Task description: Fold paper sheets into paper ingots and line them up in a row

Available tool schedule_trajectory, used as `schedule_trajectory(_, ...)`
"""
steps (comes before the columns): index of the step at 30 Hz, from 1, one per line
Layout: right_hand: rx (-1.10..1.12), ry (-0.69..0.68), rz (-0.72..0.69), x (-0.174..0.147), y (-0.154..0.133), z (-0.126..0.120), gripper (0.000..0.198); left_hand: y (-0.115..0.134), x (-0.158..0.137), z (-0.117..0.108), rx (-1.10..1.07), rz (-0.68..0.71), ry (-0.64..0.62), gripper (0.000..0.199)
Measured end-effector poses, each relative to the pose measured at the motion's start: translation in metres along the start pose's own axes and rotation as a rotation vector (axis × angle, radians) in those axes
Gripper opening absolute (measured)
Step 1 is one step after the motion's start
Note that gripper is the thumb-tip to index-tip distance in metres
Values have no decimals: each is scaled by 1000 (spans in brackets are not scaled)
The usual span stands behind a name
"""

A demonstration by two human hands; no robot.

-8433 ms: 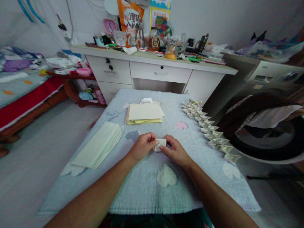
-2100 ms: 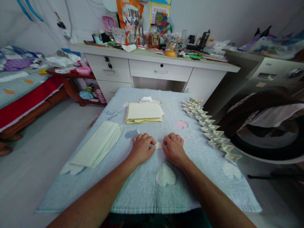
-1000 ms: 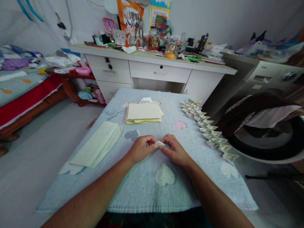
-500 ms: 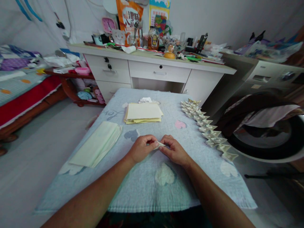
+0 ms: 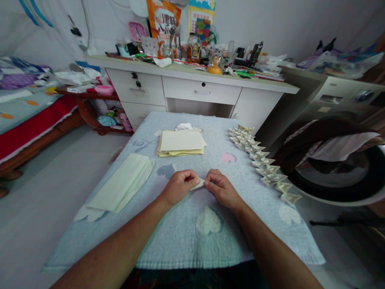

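Observation:
A small folded piece of pale paper (image 5: 198,184) is pinched between my two hands above the cloth-covered table (image 5: 183,245). My left hand (image 5: 180,185) grips its left part with thumb and fingertips. At its right tip, the thumb and bent fingers of my right hand (image 5: 221,188) are closed on it. Beyond the hands lies a stack of cream and yellow paper sheets (image 5: 183,141). Long pale green folded sheets (image 5: 122,182) rest to the left. Along the right side runs a row of several folded paper pieces (image 5: 262,162) with pointed ends.
Crumpled white tissue (image 5: 184,127) lies behind the stack. A white desk (image 5: 201,89) crowded with jars and packets stands past the table. A washing machine (image 5: 333,98) with its round door open is at the right, and a bed (image 5: 33,116) at the left.
My right thumb and fingers have shifted slightly to the right and up along the folded paper, showing more of it between the hands. My left hand has hardly moved.

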State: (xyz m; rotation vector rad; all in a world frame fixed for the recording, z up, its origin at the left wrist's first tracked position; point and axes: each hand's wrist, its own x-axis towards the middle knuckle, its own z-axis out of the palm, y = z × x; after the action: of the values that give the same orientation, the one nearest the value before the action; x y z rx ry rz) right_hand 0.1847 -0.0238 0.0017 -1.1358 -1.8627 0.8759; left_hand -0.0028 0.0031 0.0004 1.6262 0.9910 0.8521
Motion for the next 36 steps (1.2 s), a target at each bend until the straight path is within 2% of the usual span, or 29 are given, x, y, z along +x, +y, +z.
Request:
schedule_trajectory(8, 98, 13, 57, 0, 2, 6, 27, -2, -1, 8, -279, -83, 90, 18)
schedule_trajectory(14, 198, -3, 106, 2, 1, 8, 33, 1, 1, 13, -362, -119, 21, 20)
schedule_trajectory(18, 191, 7, 107, 1, 2, 7, 34, 2, 1, 10, -344, -164, -86, 21)
schedule_trajectory(20, 218, 0, 119, 1, 4, 8, 32, 1, 1, 8, -338, -177, -94, 22)
schedule_trajectory(27, 218, -69, 64, 2, 3, 10, 30, -2, 0, 9, -447, -165, 40, 19)
schedule_trajectory(36, 113, -49, -8, 1, 0, 10, 27, 0, 1, 13, -443, -162, 70, 18)
